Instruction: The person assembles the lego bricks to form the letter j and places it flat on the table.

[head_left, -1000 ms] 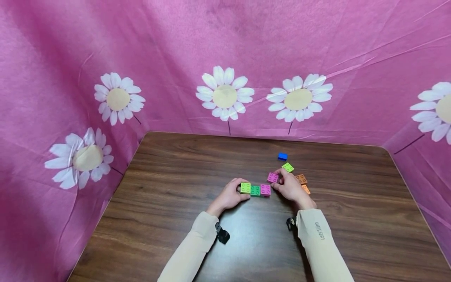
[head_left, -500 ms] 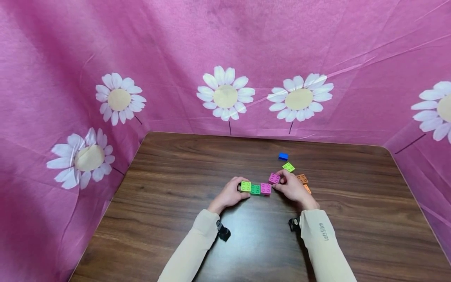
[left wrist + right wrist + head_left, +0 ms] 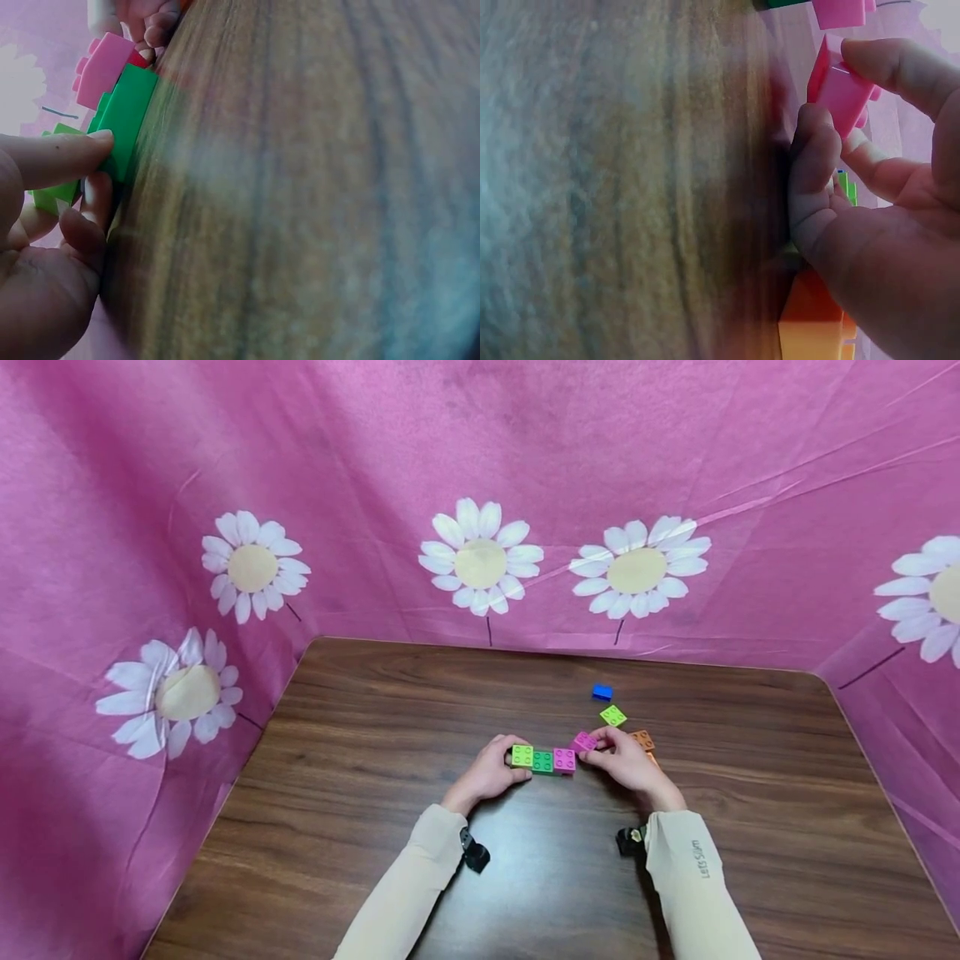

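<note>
My left hand point(image 3: 489, 771) grips the left end of a short row of toy bricks. In that row, a lime green brick point(image 3: 522, 756) and a pink brick point(image 3: 565, 760) sit raised at either end of a green brick point(image 3: 543, 762). The thumb presses on the green brick's point(image 3: 129, 124) side in the left wrist view. My right hand point(image 3: 628, 763) pinches a separate pink brick point(image 3: 584, 742) between thumb and fingers. That brick is tilted, close to the row's right end. In the right wrist view, the held pink brick point(image 3: 845, 90) shows beside the row's pink brick point(image 3: 838, 11).
A blue brick point(image 3: 602, 692) and a lime brick point(image 3: 613, 716) lie beyond my right hand on the wooden table point(image 3: 360, 710). Brown-orange point(image 3: 642, 740) and orange bricks point(image 3: 811, 319) lie beside it, partly covered. A pink curtain point(image 3: 352, 460) with daisies stands behind the table.
My right hand has shifted slightly right and turned the pink brick, bringing it nearer the row's right end. The orange brick is now more covered. My left hand stays at the row.
</note>
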`<state>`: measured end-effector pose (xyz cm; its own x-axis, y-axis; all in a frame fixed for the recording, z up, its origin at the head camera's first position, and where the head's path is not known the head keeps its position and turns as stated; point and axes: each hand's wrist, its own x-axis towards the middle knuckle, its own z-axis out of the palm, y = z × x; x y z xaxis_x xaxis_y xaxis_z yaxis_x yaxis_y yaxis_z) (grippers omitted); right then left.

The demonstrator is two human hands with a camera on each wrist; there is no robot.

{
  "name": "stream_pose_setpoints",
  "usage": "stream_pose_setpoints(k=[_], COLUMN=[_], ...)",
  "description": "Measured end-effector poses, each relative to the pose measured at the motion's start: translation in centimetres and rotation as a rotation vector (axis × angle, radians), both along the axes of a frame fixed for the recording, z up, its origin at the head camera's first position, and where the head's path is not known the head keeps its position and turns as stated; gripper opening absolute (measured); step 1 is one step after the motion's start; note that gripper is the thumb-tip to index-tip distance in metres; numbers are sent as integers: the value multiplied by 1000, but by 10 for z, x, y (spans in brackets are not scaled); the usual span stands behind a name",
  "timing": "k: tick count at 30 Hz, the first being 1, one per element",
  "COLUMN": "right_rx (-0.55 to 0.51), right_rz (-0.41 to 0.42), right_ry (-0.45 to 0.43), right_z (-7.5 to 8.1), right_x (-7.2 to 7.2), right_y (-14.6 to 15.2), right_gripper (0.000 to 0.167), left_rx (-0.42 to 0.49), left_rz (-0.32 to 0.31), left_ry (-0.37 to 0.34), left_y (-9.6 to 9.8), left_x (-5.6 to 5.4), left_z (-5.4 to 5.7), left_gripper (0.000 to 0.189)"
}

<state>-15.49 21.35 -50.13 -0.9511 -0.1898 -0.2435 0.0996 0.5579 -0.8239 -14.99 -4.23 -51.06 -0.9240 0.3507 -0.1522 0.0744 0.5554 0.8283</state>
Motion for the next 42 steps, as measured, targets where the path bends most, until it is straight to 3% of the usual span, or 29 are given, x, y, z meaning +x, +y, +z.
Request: stream_pose_setpoints(k=[6, 9, 16, 22, 28, 37, 42], right_rx=[-204, -252, -188, -206, -239, -231, -221], right_rz=[-62, -76, -32, 65, 82, 186, 196], right_ry=[-108, -141, -92, -77, -65, 67, 72], right_z=[2, 1, 4, 7, 9, 11, 11], right_x=[5, 7, 11, 12, 13, 12, 12], right_y=[2, 2, -1, -6, -9, -12, -14], right_gripper=[36, 39, 45, 43, 40, 37, 37], left_rx=[-1, 0, -3, 1, 4, 11, 9], left_rz=[0, 5, 11, 13, 14, 14, 9], left_ry=[-3, -8, -13, -10, -14, -6, -6], left_y=[1, 0, 0, 0, -1, -2, -1], left_x=[1, 1, 2, 2, 2, 2, 2], left_z=[1, 3, 3, 2, 1, 3, 3], left_gripper=[38, 38, 38, 38, 38, 39, 39])
